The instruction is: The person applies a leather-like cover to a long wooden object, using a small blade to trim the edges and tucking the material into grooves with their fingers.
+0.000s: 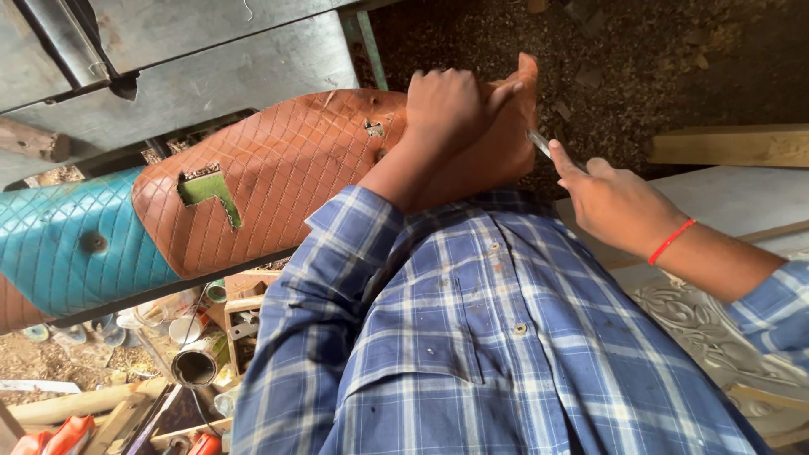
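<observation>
The brown quilted cushion lies across the upper middle of the frame, with a torn patch showing green beneath. The left hand is closed in a fist gripping its right end. Just right of it, the right hand, with a red thread at the wrist, pinches a thin metal tool whose tip meets the cushion's edge. A teal quilted cushion adjoins at left. A grey metal worktop sits behind at upper left.
</observation>
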